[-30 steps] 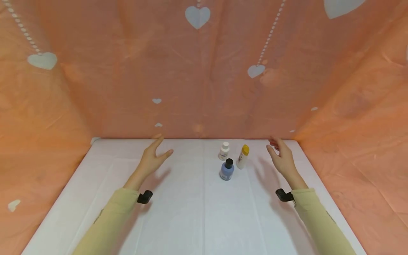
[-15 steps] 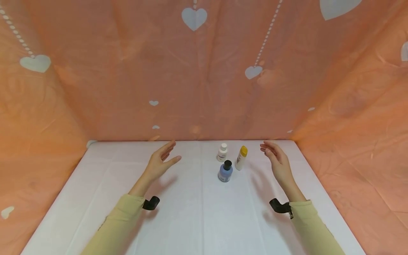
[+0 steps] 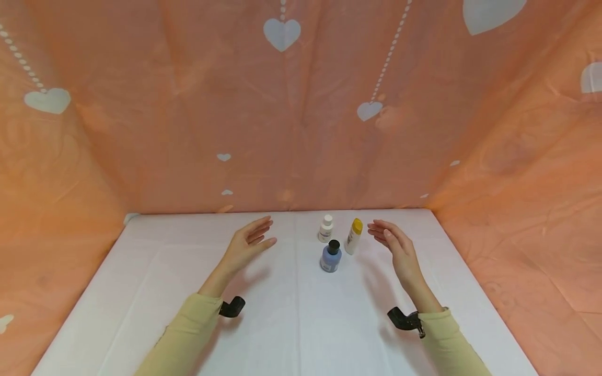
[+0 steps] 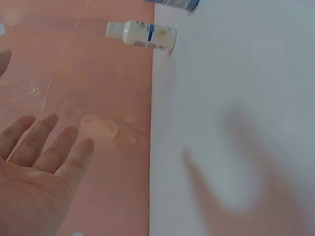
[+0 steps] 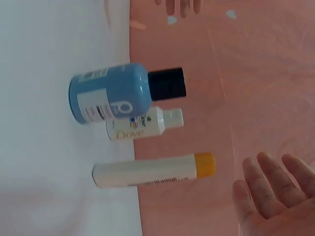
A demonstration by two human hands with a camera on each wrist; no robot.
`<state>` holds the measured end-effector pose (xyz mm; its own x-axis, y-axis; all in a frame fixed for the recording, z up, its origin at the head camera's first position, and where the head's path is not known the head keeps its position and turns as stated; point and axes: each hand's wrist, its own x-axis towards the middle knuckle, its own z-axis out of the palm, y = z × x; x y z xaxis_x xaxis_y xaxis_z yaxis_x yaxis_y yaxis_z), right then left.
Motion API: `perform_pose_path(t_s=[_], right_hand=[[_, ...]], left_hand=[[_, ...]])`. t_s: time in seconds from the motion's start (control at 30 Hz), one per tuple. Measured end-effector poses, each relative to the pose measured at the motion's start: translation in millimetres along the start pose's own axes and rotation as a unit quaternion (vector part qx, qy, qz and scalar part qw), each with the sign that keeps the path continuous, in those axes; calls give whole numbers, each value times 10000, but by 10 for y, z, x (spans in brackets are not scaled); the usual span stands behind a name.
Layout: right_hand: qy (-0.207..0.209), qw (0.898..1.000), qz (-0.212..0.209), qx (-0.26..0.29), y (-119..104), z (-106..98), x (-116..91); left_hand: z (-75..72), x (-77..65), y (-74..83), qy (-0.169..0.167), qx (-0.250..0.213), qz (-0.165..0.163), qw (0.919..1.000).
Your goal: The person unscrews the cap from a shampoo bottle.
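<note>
Three bottles stand upright in a close group right of the table's middle: a blue bottle with a black cap [image 3: 331,258] in front, a small white bottle with a white cap [image 3: 325,230] behind it, and a slim white bottle with a yellow cap [image 3: 354,237] to the right. My right hand [image 3: 397,250] is held over the table just right of the yellow-capped bottle, fingers extended and apart from it. To the left of the group hovers my left hand [image 3: 244,250], its fingers loosely straight and holding nothing. In the right wrist view the blue bottle [image 5: 110,93] partly covers the Dove-labelled white bottle [image 5: 135,129].
A white cloth covers the table [image 3: 273,334]. Behind it and along both sides hangs an orange curtain [image 3: 263,115] with white hearts. Each wrist carries a small black camera mount, the left one [image 3: 232,307] and the right one [image 3: 403,319].
Both hands have moved inward toward the bottles, the left one rightward and the right one leftward. The bottles keep their places on the table while the head view shifts slightly.
</note>
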<state>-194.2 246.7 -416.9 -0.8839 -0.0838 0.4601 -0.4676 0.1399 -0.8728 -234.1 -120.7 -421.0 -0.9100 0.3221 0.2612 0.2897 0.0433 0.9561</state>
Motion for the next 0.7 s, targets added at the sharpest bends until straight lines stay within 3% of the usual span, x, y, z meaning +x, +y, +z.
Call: perform_pose_path(t_s=[0.1,0.2,0.4,0.7], right_hand=[[-91,9998,42,168,15,46,-16],[-75,9993,166,341,30,99,-29],[-85,9979,347,543,69,157,-51],[-237,9964,590,569,157,249,-86]], left_hand=[[77,2,1,-101,-30,-22,9999],[153,29,-115,-243,-64,-59,9997],[321,71,-195,-600,-155,-244,9978],[555,115,-373,-773,-545,-376,9948]])
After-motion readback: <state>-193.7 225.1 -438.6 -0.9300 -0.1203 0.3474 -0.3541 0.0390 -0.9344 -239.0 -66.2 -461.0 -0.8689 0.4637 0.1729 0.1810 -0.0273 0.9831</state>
